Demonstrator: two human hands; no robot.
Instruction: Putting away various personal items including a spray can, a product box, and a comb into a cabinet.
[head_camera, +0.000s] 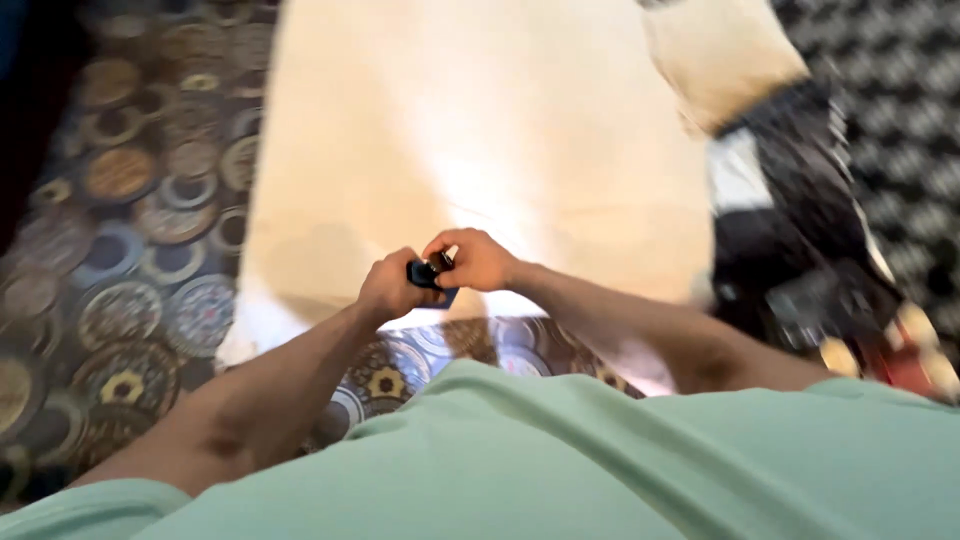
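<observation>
I am seeing both hands gripping one small dark object (430, 273) above the near edge of the cream sheet (480, 140): left hand (392, 287) fingers curling round its left end, right hand (478, 258) fingers pinching the right, long axis running left-right, equally near

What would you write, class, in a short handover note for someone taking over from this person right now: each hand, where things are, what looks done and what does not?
Left hand: closed around one end of a small dark object, held in front of the body.
Right hand: fingers pinching the other end of the same object.
Object: held above the near edge of a cream cloth spread over a patterned rug. It is too blurred to tell what it is.
Right of the cloth: a dark pile, blurred.
Done: nothing can be judged finished.
Left: both hands are on the object; it has not been set down.
</observation>
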